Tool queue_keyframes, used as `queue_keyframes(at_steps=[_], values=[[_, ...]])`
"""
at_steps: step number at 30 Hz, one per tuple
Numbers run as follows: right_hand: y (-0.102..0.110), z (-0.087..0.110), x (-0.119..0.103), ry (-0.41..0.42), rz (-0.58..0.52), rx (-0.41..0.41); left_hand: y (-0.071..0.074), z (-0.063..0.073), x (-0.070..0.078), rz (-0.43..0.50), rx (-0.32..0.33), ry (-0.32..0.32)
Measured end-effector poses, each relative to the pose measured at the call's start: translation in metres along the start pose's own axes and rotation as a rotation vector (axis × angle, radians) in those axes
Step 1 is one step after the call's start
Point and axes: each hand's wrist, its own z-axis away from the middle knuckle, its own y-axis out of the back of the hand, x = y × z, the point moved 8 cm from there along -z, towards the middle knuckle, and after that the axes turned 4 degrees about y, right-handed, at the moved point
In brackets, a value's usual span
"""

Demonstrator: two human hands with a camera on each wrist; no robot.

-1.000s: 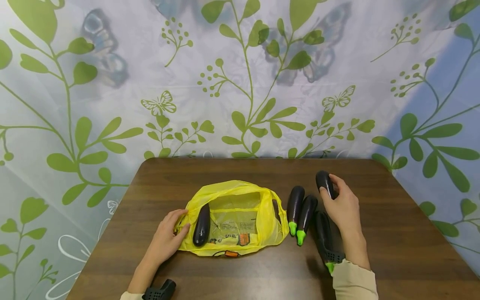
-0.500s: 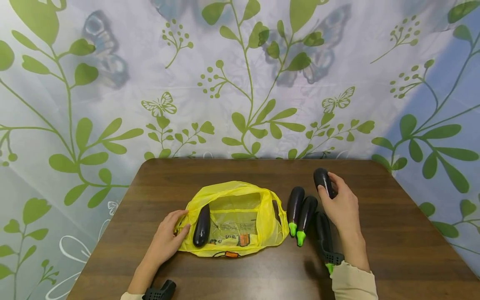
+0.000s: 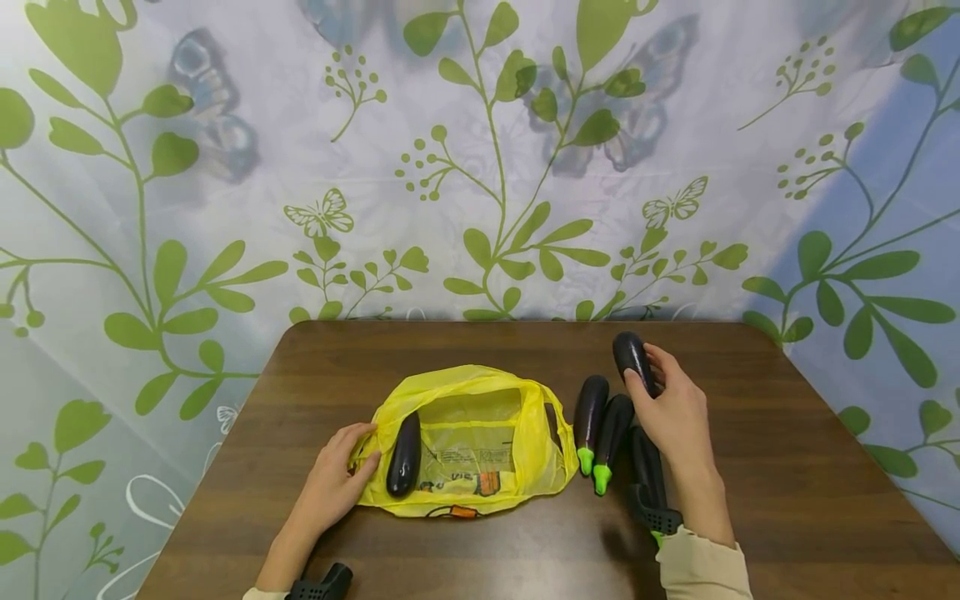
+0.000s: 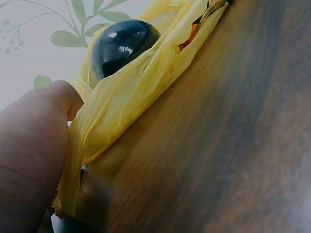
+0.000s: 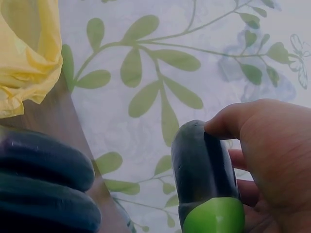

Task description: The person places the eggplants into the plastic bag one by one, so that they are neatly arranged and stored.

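Observation:
In the head view my right hand [image 3: 675, 412] grips an eggplant [image 3: 632, 360] above the table, right of the bag. Its green cap [image 5: 216, 217] faces the camera in the right wrist view. My left hand [image 3: 335, 477] holds the left rim of a yellow plastic bag [image 3: 543, 467], whose mouth gapes upward. One dark eggplant [image 3: 405, 457] leans inside the bag near that hand; a dark patch [image 3: 552, 423] shows at the bag's right side. Two eggplants [image 3: 592, 412] lie side by side just right of the bag. Another eggplant [image 3: 649, 467] is partly hidden beneath my right wrist.
A brown wooden table [image 3: 480, 342] carries everything. Behind it hangs a patterned cloth [image 3: 480, 167] with green leaves and butterflies. Black wrist cameras sit on both wrists, the left one [image 3: 322, 583] near the table's front.
My right hand has moved a little left with the eggplant, toward the pair beside the bag. The left hand and bag have stayed put.

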Motion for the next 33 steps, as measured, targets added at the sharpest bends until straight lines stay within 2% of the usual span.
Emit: queue_keyframes(at_steps=[20, 27, 33], values=[[-0.013, 0.003, -0.013, 0.033, -0.026, -0.052, 0.000, 0.003, -0.001, 0.002, 0.004, -0.002], [-0.017, 0.004, -0.019, 0.073, -0.039, -0.053, -0.002, 0.003, -0.002, 0.002, -0.006, 0.010], [-0.025, 0.004, -0.023, 0.091, -0.065, -0.116, -0.003, 0.003, 0.001, 0.006, 0.005, 0.001]])
